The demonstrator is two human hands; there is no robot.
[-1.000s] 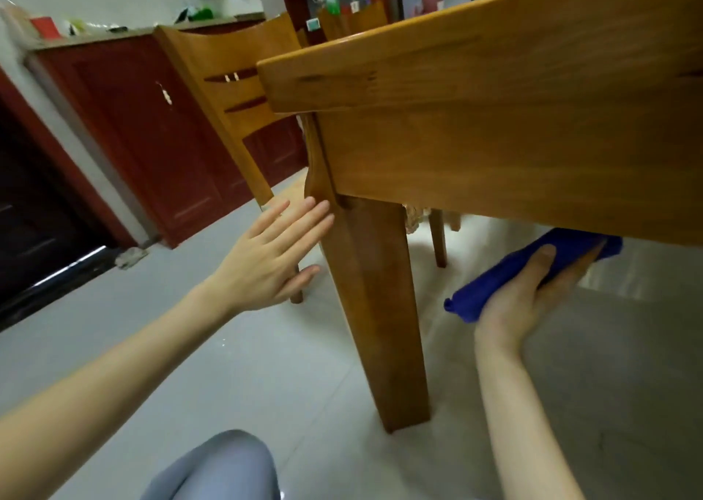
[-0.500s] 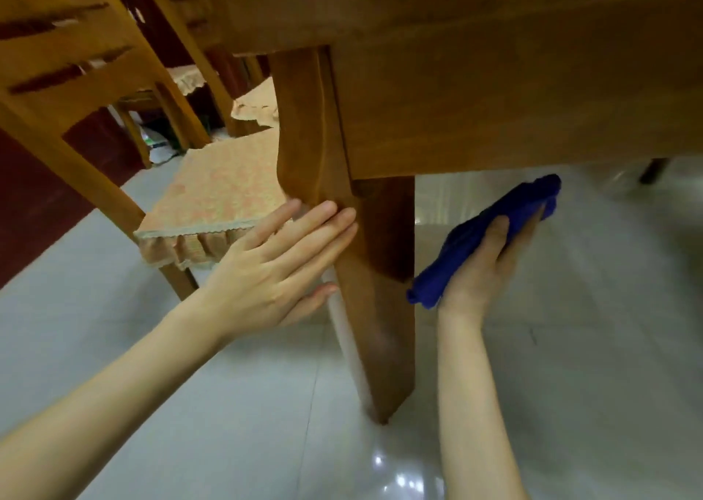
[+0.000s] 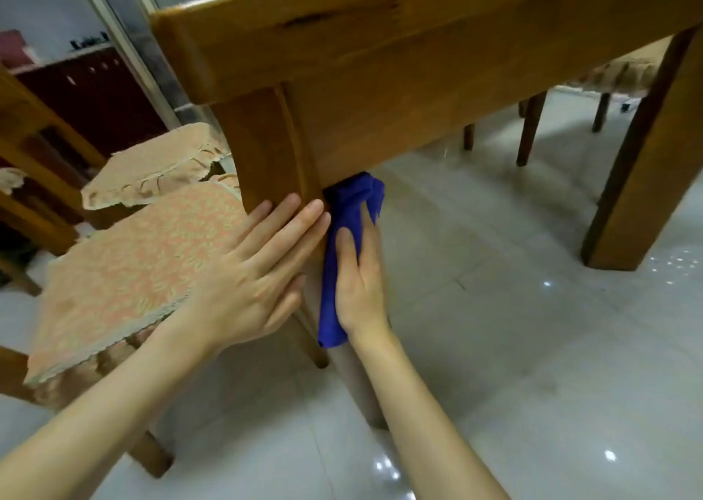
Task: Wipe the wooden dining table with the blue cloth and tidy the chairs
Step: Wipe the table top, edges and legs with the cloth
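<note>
Since half a second ago the right hand has brought the bunched deep-blue cloth in from the open floor at the right, and it now lies against the near leg of the honey-brown wooden dining table; the left hand has stayed flat on that leg

The pale glossy floor tiles stretch bare under the table, from the near leg across to the thick far leg at the right. The rounded tabletop edge overhangs the deep apron board, whose lower edge meets the near leg just above the cloth. A dark red cabinet stands behind at the left.

On the left, room is tight. A wooden chair with an orange patterned seat cover sits just beside the leg, and the left forearm crosses its corner. A second chair with a frilled beige cover stands behind it.

The cloth's long axis follows the leg. Its top end tucks into the corner under the apron, and its lower end hangs past the right wrist toward the floor.

The left hand is spread, fingers straight and close together, palm on the leg's outer face with fingertips at its edge. The right hand lies along the cloth, thumb and fingers straight, pressing it to the leg's inner face
</note>
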